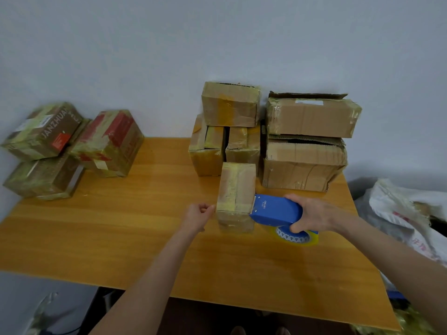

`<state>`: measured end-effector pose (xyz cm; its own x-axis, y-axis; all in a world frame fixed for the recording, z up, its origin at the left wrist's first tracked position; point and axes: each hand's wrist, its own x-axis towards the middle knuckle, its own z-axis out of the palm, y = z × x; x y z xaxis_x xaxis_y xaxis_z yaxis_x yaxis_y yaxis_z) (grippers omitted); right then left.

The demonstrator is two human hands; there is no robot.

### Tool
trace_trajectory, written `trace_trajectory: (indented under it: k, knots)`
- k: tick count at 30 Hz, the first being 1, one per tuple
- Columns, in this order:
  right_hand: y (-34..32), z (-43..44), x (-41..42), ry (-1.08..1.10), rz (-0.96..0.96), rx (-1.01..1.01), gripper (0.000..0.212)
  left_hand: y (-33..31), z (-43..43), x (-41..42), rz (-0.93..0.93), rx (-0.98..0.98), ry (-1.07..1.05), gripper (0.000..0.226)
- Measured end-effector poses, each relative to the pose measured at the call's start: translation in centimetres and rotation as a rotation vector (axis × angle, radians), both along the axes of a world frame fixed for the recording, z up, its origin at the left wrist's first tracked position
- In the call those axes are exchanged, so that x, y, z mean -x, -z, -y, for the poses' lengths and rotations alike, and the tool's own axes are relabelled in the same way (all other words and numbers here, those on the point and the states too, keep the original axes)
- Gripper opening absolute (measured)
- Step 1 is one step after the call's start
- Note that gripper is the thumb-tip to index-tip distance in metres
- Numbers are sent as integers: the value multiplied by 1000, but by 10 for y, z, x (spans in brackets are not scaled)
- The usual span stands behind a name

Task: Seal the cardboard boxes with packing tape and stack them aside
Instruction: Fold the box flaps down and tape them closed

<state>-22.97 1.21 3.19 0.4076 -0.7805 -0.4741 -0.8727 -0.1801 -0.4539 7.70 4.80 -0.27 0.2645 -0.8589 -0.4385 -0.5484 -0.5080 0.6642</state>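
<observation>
While the right hand gripped the blue tape dispenser, fingers and thumb wrapped round its body, the cutter end sat against the right side of the small box, near its top edge. A yellowish tape roll hung under the dispenser, just above the wooden table.

Left hand: fingers curled, thumb and forefinger apparently pinching the box's upper left edge. Too small to tell whether tape or card was in the pinch. The small box stood upright at mid-table, yellowed tape across its top.

Around it:
- 5 boxes crowded close behind and to the right. 1 top box sat on 2 upright ones, which stood just behind the small box. 2 large boxes were stacked beside them, top flaps gaping.
- 3 heavily taped boxes sat at the far left corner, well apart: 1 lettered box, 1 red-printed box, 1 lower box.
- 1 white sack lay off the table's right side.

Count: 9 boxes, 1 dispenser, 1 roll.
</observation>
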Motion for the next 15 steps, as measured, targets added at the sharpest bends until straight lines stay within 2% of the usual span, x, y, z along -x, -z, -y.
trace_trajectory:
  k: [2,3,5,7,9,11,13,15]
  knots:
    - [0,-2,0,-12,-3,21,71,5,-4,-12,231,-27,124,58]
    - [0,-2,0,-19,-2,33,70,5,-6,-15,322,25,145,58]
    - [2,-3,1,-25,14,50,69,-3,-11,-9,430,308,193,44]
    - [2,-3,3,-43,29,65,65,-19,-15,17,428,550,384,40]
    - [0,-5,4,-69,7,103,62,-24,-20,44,467,527,666,52]
    - [1,-7,7,-65,0,129,63,-12,-23,54,644,389,865,61]
    - [5,-9,11,-44,27,118,67,-2,-22,51,791,326,910,67]
    - [7,-9,18,-33,65,101,68,3,-22,49,812,331,916,69]
